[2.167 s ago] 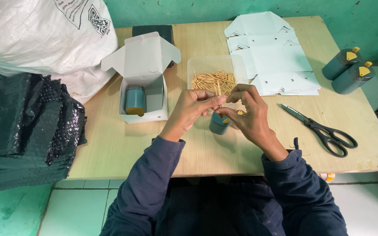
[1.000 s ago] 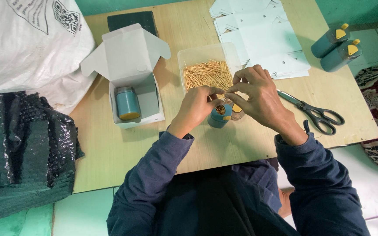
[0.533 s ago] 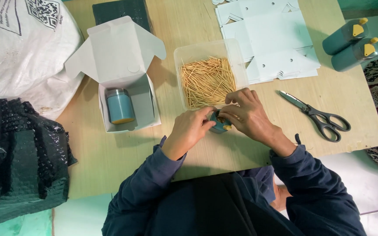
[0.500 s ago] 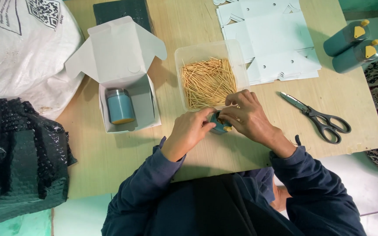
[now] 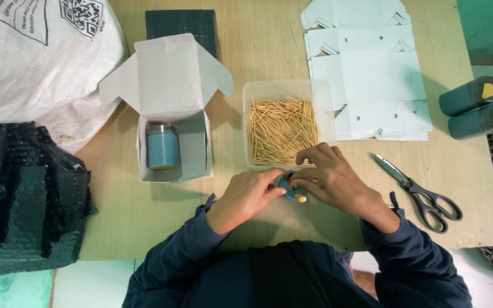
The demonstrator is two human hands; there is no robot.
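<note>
Both the left hand [image 5: 245, 197] and the right hand [image 5: 333, 181] close around the small teal cylindrical container with a yellow cap [image 5: 290, 189], just beside the clear plastic tub of wooden toothpicks [image 5: 281, 130]; it is best kept steady over the wooden table [image 5: 269, 63], judging by 2 curled grips.

A teal-blue container with a yellow cap [image 5: 290, 190] is held in both hands. Pale tan toothpicks [image 5: 282, 131] are seen in a clear tub. A teal jar [image 5: 162, 147] sits in a white carton [image 5: 169, 108]. Black-handled scissors [image 5: 423, 195], dark green bubble wrap [image 5: 21, 197], navy sleeves [image 5: 184, 256] are noted.
</note>
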